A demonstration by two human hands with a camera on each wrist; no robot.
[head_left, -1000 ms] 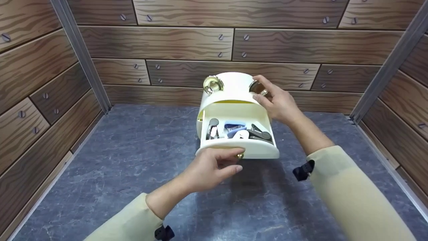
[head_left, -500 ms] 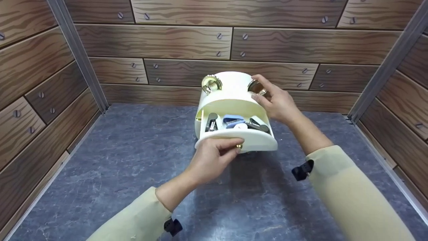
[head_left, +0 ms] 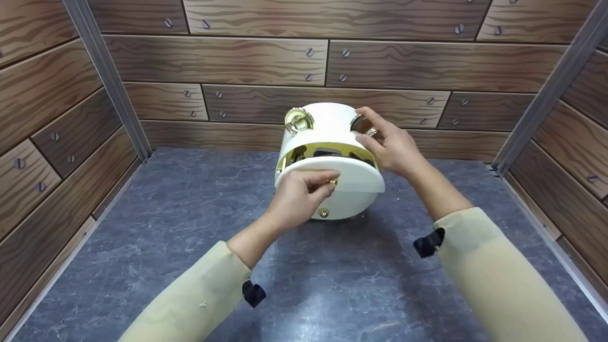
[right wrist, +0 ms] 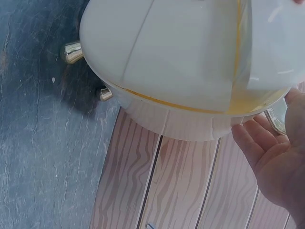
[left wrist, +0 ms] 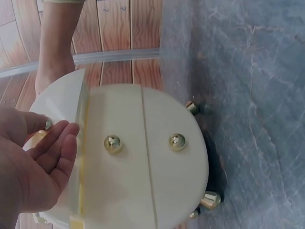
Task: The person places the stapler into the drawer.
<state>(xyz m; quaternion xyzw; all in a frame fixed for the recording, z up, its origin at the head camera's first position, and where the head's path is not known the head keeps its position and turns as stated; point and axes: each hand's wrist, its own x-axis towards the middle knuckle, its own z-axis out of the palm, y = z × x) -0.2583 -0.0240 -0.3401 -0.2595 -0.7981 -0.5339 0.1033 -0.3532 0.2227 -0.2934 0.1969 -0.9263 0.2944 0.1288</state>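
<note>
A cream-white rounded drawer box (head_left: pixel 332 114) stands on short gold feet. Its top drawer (head_left: pixel 354 173) is partly out, with dark items (head_left: pixel 327 152) showing through the gap over its front. My left hand (head_left: pixel 297 197) pinches that drawer's gold knob (left wrist: pixel 48 124) between thumb and forefinger; the other fingers curl loosely in the left wrist view. Up at the box's right shoulder, my right hand (head_left: pixel 396 147) grips around the round gold ornament (head_left: pixel 362 124), its fingers along the box side (right wrist: pixel 190 126). A matching gold ornament (head_left: pixel 299 121) sits on the left shoulder.
Two lower drawer fronts carry gold knobs, a middle knob (left wrist: pixel 113 143) and a bottom knob (left wrist: pixel 177 142). The box rests on a dark blue marbled tabletop (head_left: pixel 199 199). Wood-patterned panels (head_left: pixel 256 61) rise behind and at both sides, with grey metal posts in the corners.
My left hand has pushed the top drawer back into the box, hiding most of the staplers inside and uncovering a lower knob. My right hand has kept its place on the box.
</note>
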